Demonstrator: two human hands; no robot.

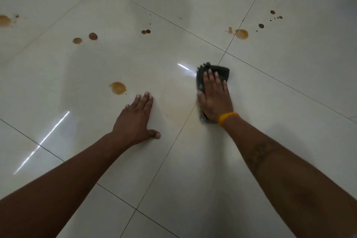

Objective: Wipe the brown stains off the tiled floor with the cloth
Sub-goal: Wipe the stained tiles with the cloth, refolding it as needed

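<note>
Glossy cream-white tiled floor (pixel 193 170) crossed by thin dark grout lines (pixel 164 162) and spotted with brown to amber-orange stains (pixel 117 88); dark grey cloth (pixel 222 70); yellow wristband (pixel 227 118) on the right wrist

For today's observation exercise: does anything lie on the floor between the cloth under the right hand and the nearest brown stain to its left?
Nothing visible does. Bare tile separates the cloth under the right hand from the stain; the left hand rests flat nearer the camera, just below that path.
</note>
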